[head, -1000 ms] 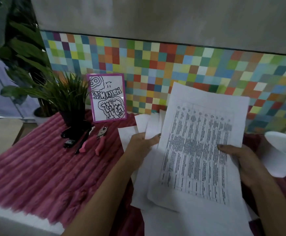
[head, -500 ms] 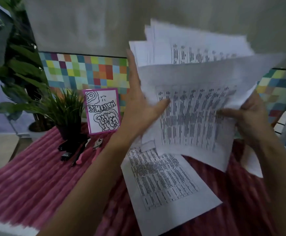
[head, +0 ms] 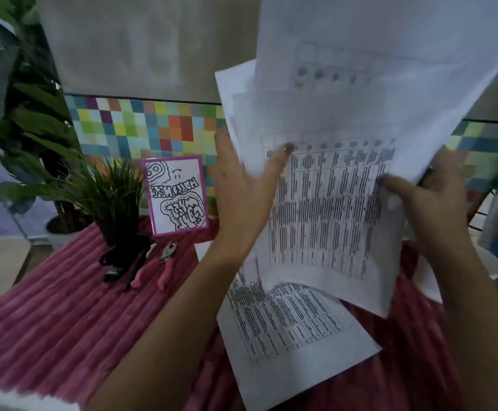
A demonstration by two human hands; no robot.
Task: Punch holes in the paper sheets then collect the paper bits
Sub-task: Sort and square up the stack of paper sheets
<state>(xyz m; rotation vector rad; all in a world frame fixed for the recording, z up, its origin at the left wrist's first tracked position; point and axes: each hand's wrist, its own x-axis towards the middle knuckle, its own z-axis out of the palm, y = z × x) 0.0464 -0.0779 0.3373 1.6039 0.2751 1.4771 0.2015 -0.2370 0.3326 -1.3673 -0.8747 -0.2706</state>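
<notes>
Top of the raised paper sheets is cut off at the frame's upper edge; print is blurred. Left hand grips their left edge, right hand their right edge at 3 o'clock. Since half a second ago, stack lifted higher. One loose sheet lies on the pink cloth; pink punch pliers at 9 o'clock.

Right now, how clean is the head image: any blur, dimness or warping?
Head view: dim overall; the raised sheets are motion-blurred, their print unreadable; the pink-handled punch pliers stay fairly sharp; wide-angle bending shows along the tile strip.
</notes>
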